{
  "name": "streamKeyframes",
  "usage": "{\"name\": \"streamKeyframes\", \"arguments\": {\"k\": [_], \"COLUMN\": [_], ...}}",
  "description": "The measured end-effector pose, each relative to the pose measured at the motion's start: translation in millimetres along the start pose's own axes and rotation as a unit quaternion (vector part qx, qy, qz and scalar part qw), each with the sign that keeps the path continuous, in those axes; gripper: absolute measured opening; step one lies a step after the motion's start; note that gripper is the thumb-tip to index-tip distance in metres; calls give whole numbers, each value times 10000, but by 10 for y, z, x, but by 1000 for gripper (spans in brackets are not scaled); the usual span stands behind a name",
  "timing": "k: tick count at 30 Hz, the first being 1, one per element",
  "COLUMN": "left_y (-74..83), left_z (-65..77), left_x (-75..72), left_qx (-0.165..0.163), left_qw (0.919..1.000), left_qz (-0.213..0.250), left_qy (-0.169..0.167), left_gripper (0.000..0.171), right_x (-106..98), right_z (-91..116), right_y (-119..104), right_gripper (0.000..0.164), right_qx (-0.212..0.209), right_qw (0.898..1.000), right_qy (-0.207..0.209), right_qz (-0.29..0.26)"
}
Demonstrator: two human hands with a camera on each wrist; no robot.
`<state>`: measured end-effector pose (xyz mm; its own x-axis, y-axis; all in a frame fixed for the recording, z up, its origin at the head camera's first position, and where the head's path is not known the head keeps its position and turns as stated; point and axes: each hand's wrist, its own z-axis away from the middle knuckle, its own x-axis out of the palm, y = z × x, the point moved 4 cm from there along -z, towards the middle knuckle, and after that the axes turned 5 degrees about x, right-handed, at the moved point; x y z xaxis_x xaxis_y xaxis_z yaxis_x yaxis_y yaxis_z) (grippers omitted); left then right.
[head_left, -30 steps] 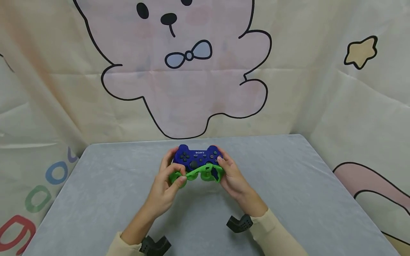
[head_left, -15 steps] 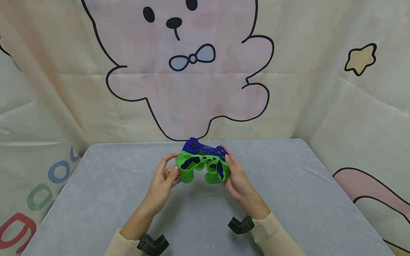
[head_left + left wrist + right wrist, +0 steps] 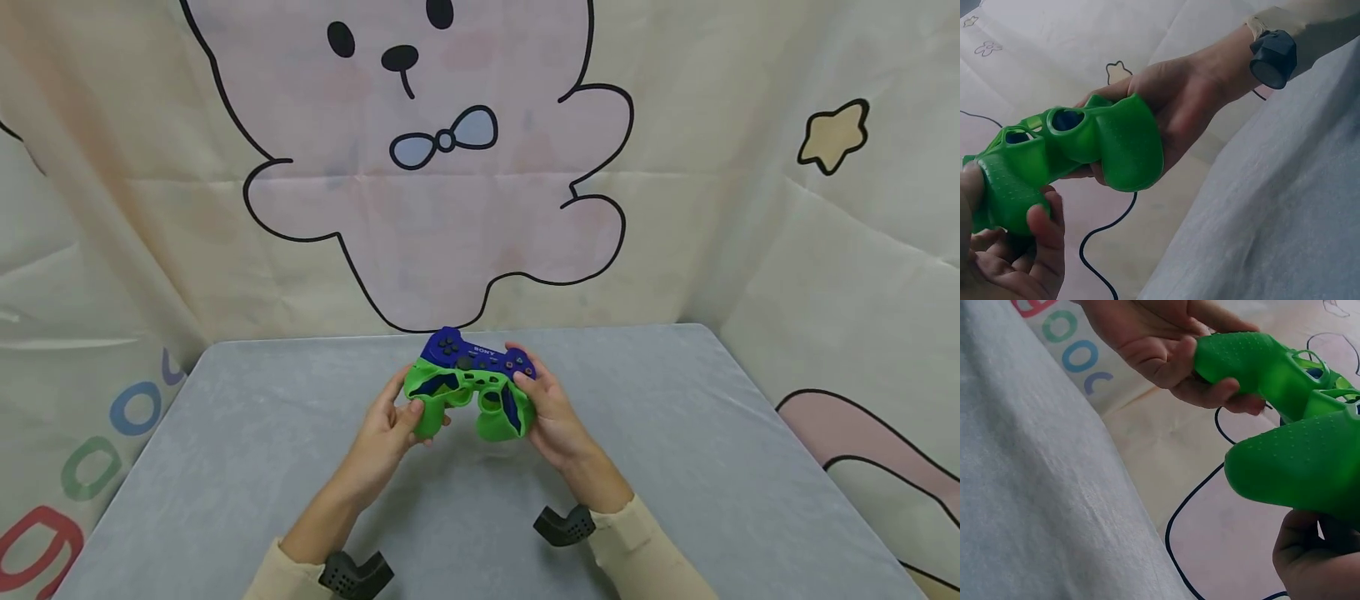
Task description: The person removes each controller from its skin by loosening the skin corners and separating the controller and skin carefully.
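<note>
A blue game controller (image 3: 480, 353) marked SONY is held up over the table in both hands. A green silicone cover (image 3: 427, 417) wraps its lower part and both grips, while the upper face with the direction pad and buttons is bare. My left hand (image 3: 386, 433) grips the cover's left handle, thumb on top and fingers curled beneath. On the other side my right hand (image 3: 555, 417) holds the right end, its thumb on the controller's face near the buttons. In the left wrist view, the dotted green handles (image 3: 1132, 144) hide most of the controller.
A grey cloth-covered table (image 3: 675, 467) spreads beneath the hands. Behind it hangs a cream curtain (image 3: 690, 208) printed with a pink bear and a star. Each wrist wears a black camera, the left one (image 3: 356, 575) and the right one (image 3: 564, 527).
The cover, bunched low with its left part pinched by my left hand, now lies flatter over the lower controller. My left hand has shifted its hold onto the left handle; the right keeps its grip.
</note>
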<state>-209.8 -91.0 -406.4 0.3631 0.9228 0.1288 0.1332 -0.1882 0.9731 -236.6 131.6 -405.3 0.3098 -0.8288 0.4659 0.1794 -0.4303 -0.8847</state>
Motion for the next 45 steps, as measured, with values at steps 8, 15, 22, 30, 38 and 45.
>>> {"name": "streamKeyframes", "arguments": {"k": [8, 15, 22, 30, 38, 45], "left_y": [26, 88, 132, 107, 135, 249], "left_z": [15, 28, 28, 6, 19, 44], "left_x": [-76, -128, -139, -166, -196, -173], "left_qx": [230, 466, 391, 223, 805, 1704], "left_qw": [9982, 9902, 9838, 9783, 9757, 9657], "left_qz": [-528, -1250, -1518, -1787, -1880, -1764], "left_qy": [142, 418, 866, 1023, 785, 858], "left_gripper": [47, 35, 31, 27, 28, 19], "right_x": [22, 12, 32, -10, 40, 38], "right_z": [2, 9, 32, 38, 38, 67], "right_y": [-25, -49, -48, -6, 33, 10], "right_gripper": [46, 46, 41, 60, 55, 47], "right_qx": [-117, -299, -341, -97, 387, 575], "right_qw": [9995, 9990, 9980, 9967, 9896, 9821], "right_qy": [-24, -108, -478, -720, -1380, -1794], "right_qz": [280, 306, 218, 357, 111, -2]}}
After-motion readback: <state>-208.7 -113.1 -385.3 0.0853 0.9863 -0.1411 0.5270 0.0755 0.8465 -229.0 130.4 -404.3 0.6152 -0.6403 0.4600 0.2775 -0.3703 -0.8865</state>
